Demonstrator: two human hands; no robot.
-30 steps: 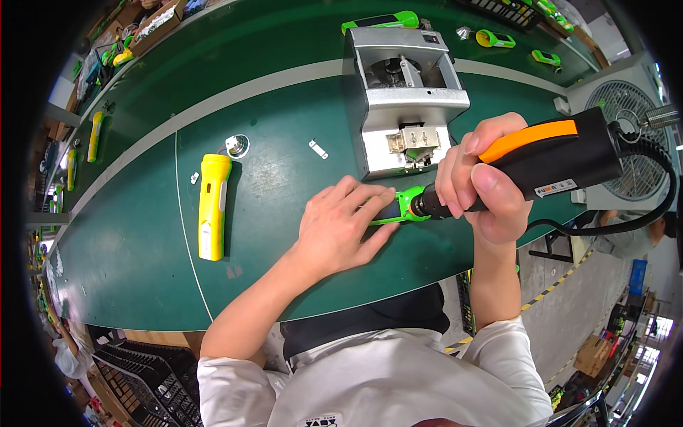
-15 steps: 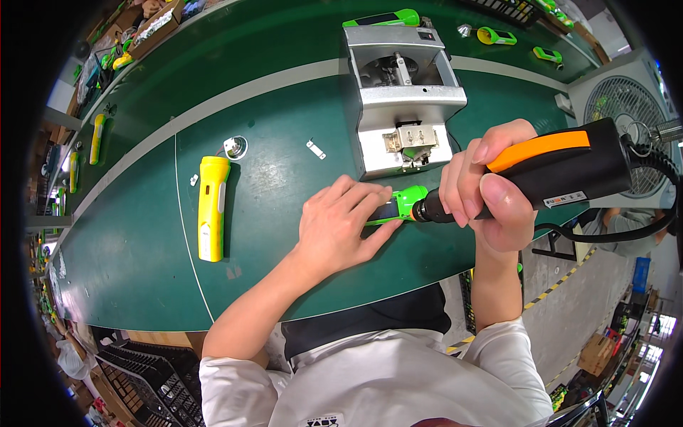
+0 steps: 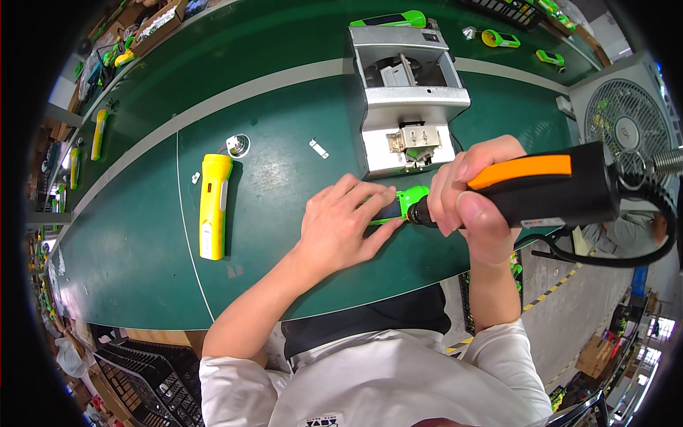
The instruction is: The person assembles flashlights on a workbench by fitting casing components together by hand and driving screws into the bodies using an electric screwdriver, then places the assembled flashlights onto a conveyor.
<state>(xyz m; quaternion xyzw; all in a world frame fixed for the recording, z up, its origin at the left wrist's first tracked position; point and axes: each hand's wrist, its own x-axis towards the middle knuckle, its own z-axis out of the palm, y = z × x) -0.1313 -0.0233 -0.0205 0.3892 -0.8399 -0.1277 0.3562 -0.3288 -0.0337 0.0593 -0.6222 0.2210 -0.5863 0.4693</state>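
Note:
My left hand is closed round a green flashlight lying on the green table; the palm hides much of its body. In my right hand is a black electric screwdriver with an orange lever, gripped near its front. The screwdriver's nose meets the flashlight's right end; its bit is hidden. To the left lies a yellow flashlight, with a silver reflector part wired at its upper end. A small white strip and a small white piece rest on the table.
A grey metal machine stands beyond my hands, with another green flashlight behind it. At right is a white fan. The screwdriver's black cable loops at the right. Black crates sit below the table at left.
The screwdriver's rear end has swung slightly left and down, and its cable hangs lower. My left hand keeps its hold on the green flashlight.

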